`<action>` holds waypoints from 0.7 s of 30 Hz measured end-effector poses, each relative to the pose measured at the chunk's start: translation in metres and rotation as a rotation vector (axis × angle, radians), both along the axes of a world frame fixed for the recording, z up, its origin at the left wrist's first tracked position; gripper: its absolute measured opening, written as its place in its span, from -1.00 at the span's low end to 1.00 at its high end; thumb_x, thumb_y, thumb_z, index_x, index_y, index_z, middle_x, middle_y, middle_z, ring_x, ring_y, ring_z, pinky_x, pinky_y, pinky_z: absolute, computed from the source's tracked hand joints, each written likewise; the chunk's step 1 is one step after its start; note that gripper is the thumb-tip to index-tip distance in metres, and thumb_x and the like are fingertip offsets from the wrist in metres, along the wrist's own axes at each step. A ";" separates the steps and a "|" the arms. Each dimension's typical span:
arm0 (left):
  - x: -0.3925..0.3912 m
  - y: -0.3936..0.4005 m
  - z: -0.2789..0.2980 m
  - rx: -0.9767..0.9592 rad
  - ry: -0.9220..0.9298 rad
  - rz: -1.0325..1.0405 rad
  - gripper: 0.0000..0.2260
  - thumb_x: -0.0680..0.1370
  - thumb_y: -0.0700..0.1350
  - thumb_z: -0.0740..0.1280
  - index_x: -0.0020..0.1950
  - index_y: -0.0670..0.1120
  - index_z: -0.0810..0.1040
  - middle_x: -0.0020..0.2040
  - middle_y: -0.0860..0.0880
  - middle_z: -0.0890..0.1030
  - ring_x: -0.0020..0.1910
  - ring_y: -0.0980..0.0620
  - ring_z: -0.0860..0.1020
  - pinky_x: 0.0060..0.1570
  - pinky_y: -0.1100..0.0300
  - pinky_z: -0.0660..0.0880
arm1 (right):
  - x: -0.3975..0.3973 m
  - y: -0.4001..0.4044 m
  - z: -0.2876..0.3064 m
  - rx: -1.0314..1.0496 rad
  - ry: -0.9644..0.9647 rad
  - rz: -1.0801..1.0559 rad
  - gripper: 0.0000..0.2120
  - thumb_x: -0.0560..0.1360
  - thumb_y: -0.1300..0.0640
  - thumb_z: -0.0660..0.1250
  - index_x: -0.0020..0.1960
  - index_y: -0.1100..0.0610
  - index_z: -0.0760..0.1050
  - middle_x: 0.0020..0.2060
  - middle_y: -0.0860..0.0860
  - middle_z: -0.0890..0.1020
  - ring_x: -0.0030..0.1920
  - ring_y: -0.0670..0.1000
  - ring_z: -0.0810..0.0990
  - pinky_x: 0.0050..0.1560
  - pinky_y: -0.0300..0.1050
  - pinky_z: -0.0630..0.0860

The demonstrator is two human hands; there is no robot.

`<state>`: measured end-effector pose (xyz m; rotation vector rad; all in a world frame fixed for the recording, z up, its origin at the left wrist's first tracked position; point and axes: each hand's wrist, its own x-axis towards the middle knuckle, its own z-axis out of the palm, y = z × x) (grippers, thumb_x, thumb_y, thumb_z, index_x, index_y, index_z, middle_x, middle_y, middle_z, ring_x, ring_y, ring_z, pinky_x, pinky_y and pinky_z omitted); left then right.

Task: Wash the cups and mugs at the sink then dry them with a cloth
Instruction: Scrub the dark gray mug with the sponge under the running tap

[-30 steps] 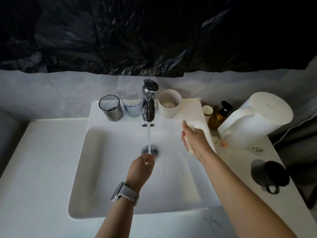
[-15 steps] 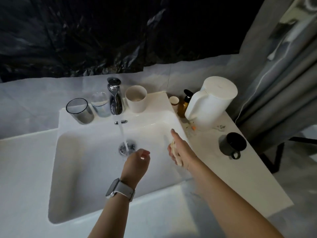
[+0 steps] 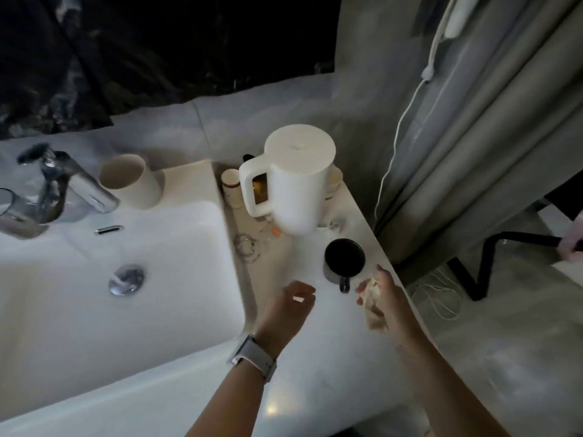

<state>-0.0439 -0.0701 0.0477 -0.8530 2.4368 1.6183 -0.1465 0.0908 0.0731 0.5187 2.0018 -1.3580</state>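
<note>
A black mug (image 3: pixel 344 260) stands upright on the white counter (image 3: pixel 318 367) right of the sink (image 3: pixel 195 222), its handle facing me. My left hand (image 3: pixel 288 310) hovers over the counter just left of the mug, fingers loosely curled, holding nothing. My right hand (image 3: pixel 386 298) is just right of the mug's handle and grips a beige sponge or cloth (image 3: pixel 372 305). A cream cup (image 3: pixel 131 181) stands on the sink's back ledge, right of the tap (image 3: pixel 67 184). A glass cup (image 3: pixel 11 212) sits at the left edge.
A large white jug (image 3: pixel 296 178) stands behind the black mug, with small bottles (image 3: pixel 232 187) beside it. A bracelet (image 3: pixel 247 247) and small bits lie on the counter. A grey curtain (image 3: pixel 473 130) hangs right of the counter's edge. Water runs into the drain (image 3: pixel 126 279).
My view has swung right. Both hands left the sink basin and moved right over the counter, close to the black mug. The right hand still holds the beige piece.
</note>
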 end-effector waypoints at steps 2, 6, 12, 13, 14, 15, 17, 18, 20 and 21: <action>-0.021 0.028 -0.015 0.027 -0.058 0.011 -0.88 0.56 -0.09 0.36 0.08 0.01 0.60 -0.07 0.07 0.64 -0.13 0.07 0.61 -0.17 0.28 0.45 | -0.016 0.017 -0.007 -0.027 -0.038 -0.049 -0.51 0.61 -0.09 0.03 -0.16 0.24 0.55 -0.33 0.14 0.58 -0.28 0.09 0.48 -0.26 -0.15 0.37; -0.054 0.065 -0.042 0.067 -0.137 0.047 -0.74 0.55 0.06 0.35 0.18 -0.03 0.56 0.09 -0.03 0.62 0.01 -0.06 0.62 -0.01 0.18 0.49 | -0.038 0.033 -0.018 -0.067 -0.116 -0.104 -0.60 0.61 0.05 0.01 -0.15 0.20 0.55 -0.25 0.18 0.57 -0.29 0.08 0.48 -0.28 -0.13 0.40; -0.076 0.077 -0.061 0.161 -0.119 0.149 -0.84 0.62 0.02 0.26 0.06 -0.05 0.51 0.06 -0.02 0.57 -0.11 0.03 0.60 -0.18 0.18 0.54 | -0.048 0.041 -0.036 -0.044 -0.038 0.087 -0.70 0.52 -0.08 0.22 0.01 0.16 0.49 -0.18 0.16 0.52 -0.27 0.03 0.48 -0.31 -0.16 0.37; -0.077 0.079 -0.062 0.198 -0.115 0.130 -0.87 0.65 -0.03 0.20 0.06 -0.06 0.48 0.03 0.02 0.56 -0.15 0.07 0.57 -0.23 0.28 0.49 | -0.047 0.041 -0.037 -0.019 0.004 0.143 -0.57 0.44 -0.16 0.22 0.06 0.17 0.50 -0.19 0.14 0.52 -0.28 0.02 0.48 -0.30 -0.17 0.37; -0.077 0.080 -0.062 0.224 -0.112 0.111 -0.86 0.67 -0.07 0.15 0.04 -0.06 0.46 -0.01 0.03 0.55 -0.19 0.10 0.53 -0.27 0.35 0.44 | -0.046 0.042 -0.038 0.003 0.017 0.181 -0.49 0.38 -0.21 0.19 0.08 0.17 0.51 -0.22 0.12 0.53 -0.30 0.00 0.48 -0.31 -0.18 0.37; -0.077 0.080 -0.062 0.235 -0.103 0.103 -0.83 0.69 -0.10 0.11 -0.02 -0.06 0.45 -0.05 0.02 0.54 -0.20 0.10 0.50 -0.28 0.38 0.40 | -0.046 0.042 -0.042 0.001 0.017 0.198 -0.49 0.37 -0.22 0.19 0.08 0.17 0.51 -0.23 0.12 0.53 -0.32 -0.02 0.48 -0.34 -0.21 0.37; -0.075 0.078 -0.060 0.263 -0.064 0.139 -0.76 0.70 -0.13 0.08 -0.14 -0.06 0.41 -0.15 -0.02 0.48 -0.22 0.07 0.45 -0.28 0.41 0.37 | -0.042 0.043 -0.043 -0.026 -0.020 0.158 -0.58 0.45 -0.17 0.21 0.05 0.17 0.50 -0.20 0.14 0.54 -0.38 -0.04 0.53 -0.44 -0.26 0.40; -0.072 0.075 -0.058 0.280 -0.042 0.171 -0.74 0.70 -0.15 0.08 -0.17 -0.08 0.38 -0.21 -0.04 0.44 -0.25 0.06 0.42 -0.29 0.42 0.37 | -0.040 0.042 -0.044 -0.058 -0.034 0.125 -0.62 0.49 -0.14 0.20 0.06 0.16 0.50 -0.16 0.13 0.55 -0.36 -0.05 0.56 -0.44 -0.26 0.42; -0.066 0.066 -0.053 0.309 -0.005 0.218 -0.73 0.70 -0.19 0.09 -0.21 -0.08 0.35 -0.27 -0.02 0.35 -0.29 0.06 0.35 -0.31 0.43 0.35 | -0.031 0.042 -0.044 -0.119 0.016 0.094 -0.62 0.52 -0.13 0.18 0.14 0.12 0.50 -0.06 0.05 0.58 -0.21 -0.08 0.56 -0.27 -0.21 0.48; -0.062 0.061 -0.048 0.325 0.014 0.222 -0.72 0.69 -0.20 0.09 -0.22 -0.06 0.35 -0.29 0.00 0.32 -0.31 0.11 0.33 -0.31 0.44 0.33 | -0.026 0.041 -0.046 -0.155 0.046 0.095 -0.61 0.50 -0.14 0.18 0.15 0.10 0.51 -0.07 0.00 0.58 -0.16 -0.09 0.55 -0.19 -0.19 0.48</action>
